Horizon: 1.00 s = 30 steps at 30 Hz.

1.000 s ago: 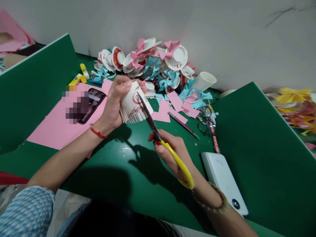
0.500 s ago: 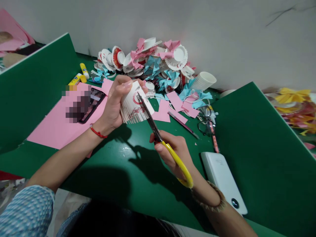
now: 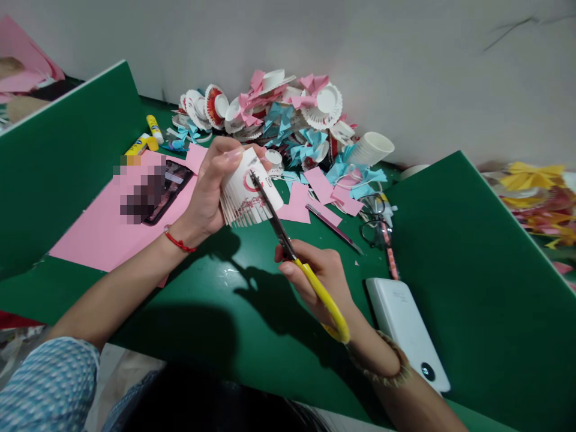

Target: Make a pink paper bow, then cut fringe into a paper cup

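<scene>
holding a white paper cup (image 3: 245, 192) above the green table (image 3: 216, 300), left hand (image 3: 207, 189) wrapped round it, rim cut into a fringe of strips. gripping yellow-handled scissors (image 3: 292, 252) in the right hand (image 3: 321, 282), blades pushed into the cup wall. lying nearby: pink paper (image 3: 103, 231), phone (image 3: 168, 183), white power bank (image 3: 407, 330), glasses (image 3: 378, 225).

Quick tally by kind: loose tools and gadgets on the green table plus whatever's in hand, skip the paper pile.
Yellow-handled scissors, in the right hand: 1
Fringed white paper cup, in the left hand: 1
Uncut white paper cup: 1
Yellow glue sticks: 2
White power bank: 1
Black-framed glasses: 1
Black phone: 1
Total: 8
</scene>
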Tool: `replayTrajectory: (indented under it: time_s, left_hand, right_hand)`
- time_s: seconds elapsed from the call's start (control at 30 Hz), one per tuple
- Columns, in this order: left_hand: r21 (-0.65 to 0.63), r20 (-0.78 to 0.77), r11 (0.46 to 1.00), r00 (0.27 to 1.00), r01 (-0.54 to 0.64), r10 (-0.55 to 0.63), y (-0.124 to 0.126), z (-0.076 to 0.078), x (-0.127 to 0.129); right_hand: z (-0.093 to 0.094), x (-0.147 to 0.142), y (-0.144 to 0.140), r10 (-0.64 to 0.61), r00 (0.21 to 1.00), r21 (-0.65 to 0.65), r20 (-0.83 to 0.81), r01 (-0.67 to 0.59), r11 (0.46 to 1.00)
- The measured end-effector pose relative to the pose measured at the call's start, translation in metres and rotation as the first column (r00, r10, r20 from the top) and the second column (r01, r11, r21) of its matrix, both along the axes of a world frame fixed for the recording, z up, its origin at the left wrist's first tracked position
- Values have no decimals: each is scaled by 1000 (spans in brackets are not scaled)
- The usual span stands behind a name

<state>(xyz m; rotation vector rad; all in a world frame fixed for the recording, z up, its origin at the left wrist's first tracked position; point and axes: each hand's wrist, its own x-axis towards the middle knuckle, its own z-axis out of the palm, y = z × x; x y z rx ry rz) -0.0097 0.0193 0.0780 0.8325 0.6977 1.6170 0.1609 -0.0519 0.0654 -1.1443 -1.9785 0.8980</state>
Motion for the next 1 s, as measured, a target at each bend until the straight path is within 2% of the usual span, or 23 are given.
replayTrajectory:
  time_s: [0.2,0.33,0.47,0.67,0.8,1.0]
  left_hand:
    - [-3,-2,1000,1000,-9,9,1,-1,-1]
    - [51,-33,999,999,18,-17,3,0,-1]
    - [102,5,993,998,59,-60,5,-1,-2]
    - [102,35,993,997,66,-70,5,-2,-2]
    - [69,-12,998,1000,13,-12,5,-1,-2]
    - [83,-2,996,999,32,-32,5,-2,-2]
  right_hand:
    - [-1,-1,1,6,1000,30,14,-7,1000]
    - [-2,-1,1,0,1000,35,13,0,999]
    - [-2,-1,0,-2,1000,41,13,1,999]
    - [-2,-1,1,2,1000,61,1,-2,998]
    - [-4,0,0,3,1000,65,-9,-2,998]
    - [-4,0,0,5,1000,57,-9,-5,998]
